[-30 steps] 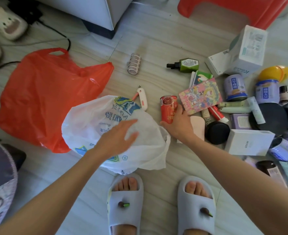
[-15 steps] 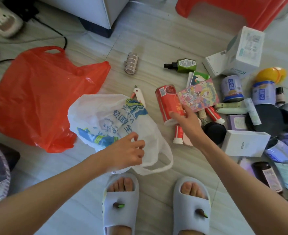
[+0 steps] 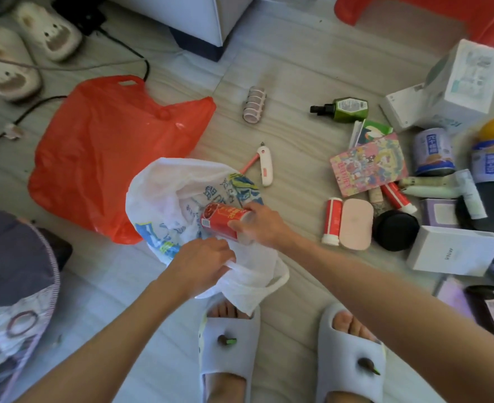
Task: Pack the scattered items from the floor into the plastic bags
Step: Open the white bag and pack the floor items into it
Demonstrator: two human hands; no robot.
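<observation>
A white plastic bag (image 3: pixel 164 187) with blue print lies on the floor in front of my feet, its mouth held up. My left hand (image 3: pixel 202 261) grips the bag's near edge. My right hand (image 3: pixel 261 225) grips a red can (image 3: pixel 221 218) lying sideways at the bag's mouth, its far end inside the opening. An orange plastic bag (image 3: pixel 103 152) lies flat to the left, partly under the white one. Scattered items sit to the right: a small red tube (image 3: pixel 333 219), a pink case (image 3: pixel 356 223), a colourful booklet (image 3: pixel 369 167), a black jar (image 3: pixel 397 229).
Further right lie a white box (image 3: pixel 452 250), two blue tins (image 3: pixel 433 151), a green spray bottle (image 3: pixel 344 109) and a larger white carton (image 3: pixel 455 88). A pink-white cutter (image 3: pixel 264 164) and tape rolls (image 3: pixel 254 104) lie mid-floor. Slippers (image 3: pixel 21 56) and cables sit top left, a red stool (image 3: pixel 443 13) top right.
My right hand lifted the red can from the pile and carried it left to the white bag's mouth. My left hand took hold of the bag's edge and raised it open.
</observation>
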